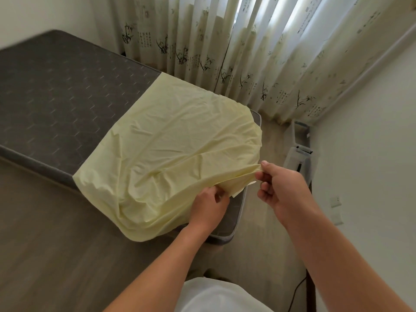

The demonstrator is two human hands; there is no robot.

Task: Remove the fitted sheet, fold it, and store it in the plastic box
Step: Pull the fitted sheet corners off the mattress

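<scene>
Pale yellow cloth fitted sheet (171, 140) is lying crumpled over the near end of the dark grey quilted mattress (56, 91). Left hand (210, 206) is gripping its near edge, fingers curled into the cloth. Right hand (281, 188) is pinching a gathered fold between thumb and fingertips, holding it raised.

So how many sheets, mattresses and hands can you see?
Sheet: 1
Mattress: 1
Hands: 2, left hand and right hand
Total: 4
</scene>
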